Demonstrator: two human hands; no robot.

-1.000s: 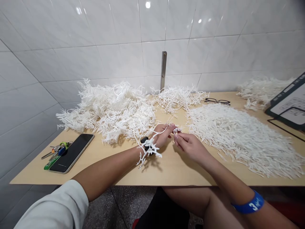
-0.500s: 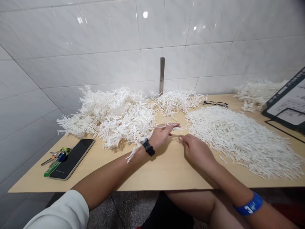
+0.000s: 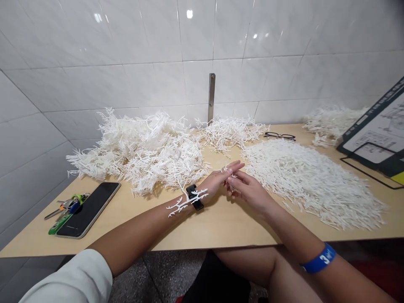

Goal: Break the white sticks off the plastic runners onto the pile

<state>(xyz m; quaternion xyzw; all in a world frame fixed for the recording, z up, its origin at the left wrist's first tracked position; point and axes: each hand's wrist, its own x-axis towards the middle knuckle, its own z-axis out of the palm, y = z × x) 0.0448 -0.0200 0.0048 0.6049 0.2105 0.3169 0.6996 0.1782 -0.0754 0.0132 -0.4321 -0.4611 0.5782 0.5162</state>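
A white branched plastic sprig [image 3: 186, 203] lies across the black watch on my left wrist, and its thin twigs also show at the fingers. My left hand [image 3: 216, 181] holds it between thumb and extended fingers. Against those fingertips, my right hand [image 3: 254, 192] pinches at the small white twigs; the exact grip is partly hidden. Left of the hands rises a tangled heap of white branched sprigs [image 3: 151, 147]. To the right spreads a flat pile of short, loose white sticks [image 3: 309, 181].
A phone [image 3: 90, 210] and keys [image 3: 67, 206] lie at the table's left. Eyeglasses [image 3: 280, 136] rest behind the stick pile. Smaller white heaps sit by the wall, one near the metal bracket [image 3: 211, 99]. A dark printed panel [image 3: 375, 130] leans at the right.
My right hand has moved up and left to meet my left fingertips. The sprig's branches now stand out over the watch. The view has shifted slightly.
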